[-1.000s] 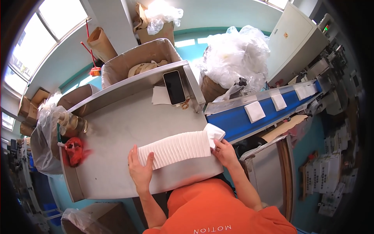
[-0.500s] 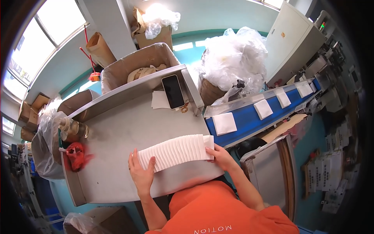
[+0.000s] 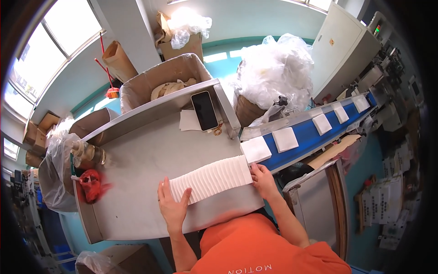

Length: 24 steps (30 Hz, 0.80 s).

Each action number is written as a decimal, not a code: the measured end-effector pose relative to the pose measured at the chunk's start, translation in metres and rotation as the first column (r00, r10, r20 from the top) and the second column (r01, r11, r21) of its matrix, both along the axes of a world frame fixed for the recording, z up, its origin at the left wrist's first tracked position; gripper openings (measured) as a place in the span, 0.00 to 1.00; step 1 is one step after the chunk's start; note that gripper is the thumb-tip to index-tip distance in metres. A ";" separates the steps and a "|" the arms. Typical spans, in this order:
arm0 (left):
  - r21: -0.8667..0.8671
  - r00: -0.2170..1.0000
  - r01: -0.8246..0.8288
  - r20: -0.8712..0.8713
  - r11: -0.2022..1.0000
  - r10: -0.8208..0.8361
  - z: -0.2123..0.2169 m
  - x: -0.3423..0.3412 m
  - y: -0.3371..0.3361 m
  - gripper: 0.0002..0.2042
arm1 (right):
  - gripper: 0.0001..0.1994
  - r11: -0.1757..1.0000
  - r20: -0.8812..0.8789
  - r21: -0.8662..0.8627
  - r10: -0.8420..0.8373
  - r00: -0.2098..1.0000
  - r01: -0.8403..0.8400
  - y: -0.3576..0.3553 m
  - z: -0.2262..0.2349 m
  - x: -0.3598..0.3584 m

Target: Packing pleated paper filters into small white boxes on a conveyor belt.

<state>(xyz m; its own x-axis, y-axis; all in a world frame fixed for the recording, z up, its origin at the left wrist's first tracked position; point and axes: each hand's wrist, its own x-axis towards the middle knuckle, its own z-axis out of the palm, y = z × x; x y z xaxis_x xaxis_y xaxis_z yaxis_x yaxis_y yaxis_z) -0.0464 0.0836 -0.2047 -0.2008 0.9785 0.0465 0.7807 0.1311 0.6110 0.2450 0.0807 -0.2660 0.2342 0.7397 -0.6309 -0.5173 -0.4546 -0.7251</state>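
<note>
A long row of folded white paper napkins (image 3: 212, 178) lies slanted across the metal table, packed face to face like a fan. My left hand (image 3: 173, 205) grips its left end, thumb on the near side and fingers on the far side. At the right end, the fingers of my right hand (image 3: 263, 179) are bent against the last napkin, thumb and forefinger close together. Just beyond that hand, a folded napkin (image 3: 256, 150) sits at the near end of the blue conveyor belt (image 3: 299, 150), its edge reaching the table. Several more napkins are spaced along the belt.
On the grey table (image 3: 137, 182) are a phone (image 3: 205, 111) lying on white napkins, a red plastic bag (image 3: 91, 185) and a clear jar (image 3: 89, 151). A lined carton (image 3: 164, 68) stands behind the raised table edge. Clear plastic bags (image 3: 276, 73) bulge beside the belt.
The belt's napkins have moved toward the table. A napkin that stuck out at the row's right end is now level with the others. Both hands have shifted slightly right.
</note>
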 end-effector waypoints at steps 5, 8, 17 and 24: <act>0.009 1.000 0.002 -0.011 1.000 -0.001 0.002 0.006 0.004 0.38 | 0.25 0.905 0.536 0.163 0.253 0.805 -0.393 -0.002 0.005 -0.025; 0.005 1.000 -0.021 -0.010 1.000 0.021 0.002 0.004 0.003 0.38 | 0.20 0.971 -0.012 -0.009 0.240 0.971 -0.240 0.001 0.003 -0.013; -0.003 1.000 0.003 0.016 1.000 -0.003 0.003 0.004 0.003 0.37 | 0.13 0.979 -0.208 0.083 -0.166 0.964 0.187 -0.007 -0.004 0.009; -0.003 0.999 0.037 -0.005 0.999 -0.037 0.004 0.014 0.003 0.37 | 0.21 0.884 0.527 0.228 0.241 0.815 -0.408 0.002 0.002 -0.027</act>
